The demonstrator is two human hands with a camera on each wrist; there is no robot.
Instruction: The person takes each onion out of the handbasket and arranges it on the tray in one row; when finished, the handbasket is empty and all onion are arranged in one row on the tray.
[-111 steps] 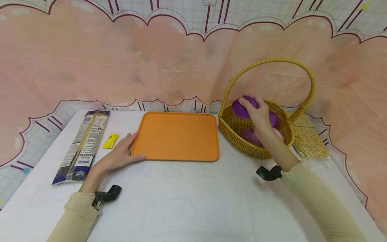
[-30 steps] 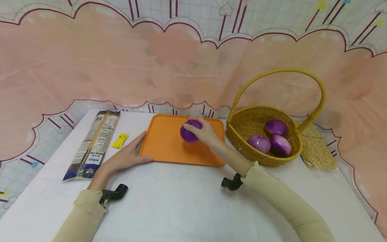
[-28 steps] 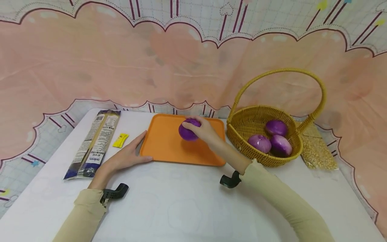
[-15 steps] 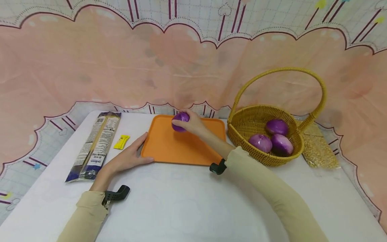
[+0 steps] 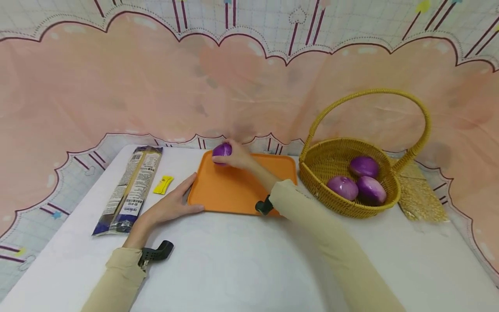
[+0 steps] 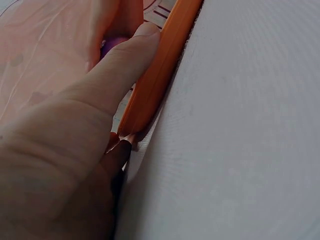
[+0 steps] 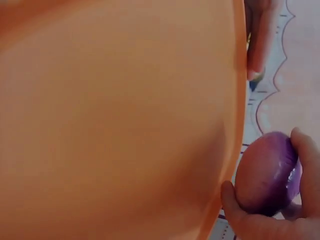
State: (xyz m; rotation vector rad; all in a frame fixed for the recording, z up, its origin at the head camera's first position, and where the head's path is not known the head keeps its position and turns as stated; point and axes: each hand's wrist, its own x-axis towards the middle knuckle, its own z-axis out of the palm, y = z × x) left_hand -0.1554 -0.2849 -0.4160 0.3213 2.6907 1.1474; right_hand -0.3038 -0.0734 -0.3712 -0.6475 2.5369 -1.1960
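In the head view, my right hand (image 5: 238,155) grips a shiny purple onion (image 5: 221,153) over the back left corner of an orange tray (image 5: 234,186). Thumb and fingers hold the sides of this onion (image 7: 267,175) in the right wrist view, close to the tray's rim. At the tray's front left corner rests my left hand (image 5: 171,204), its fingers straight along the left edge. Its thumb (image 6: 135,55) touches the front rim in the left wrist view. To the right, a wicker basket (image 5: 312,186) holds three more purple onions (image 5: 371,190).
Left of the tray lie a small yellow packet (image 5: 163,184) and a long blue-ended noodle-like package (image 5: 130,188). A clear bag of yellow grains (image 5: 422,197) sits behind the basket's right side. The basket's tall handle (image 5: 370,91) arches upward. A patterned cloth (image 5: 175,86) hangs behind the table.
My right hand has lifted an onion out of the basket and carried it left across the tray to the back left corner. My left hand has stayed at the tray's edge.
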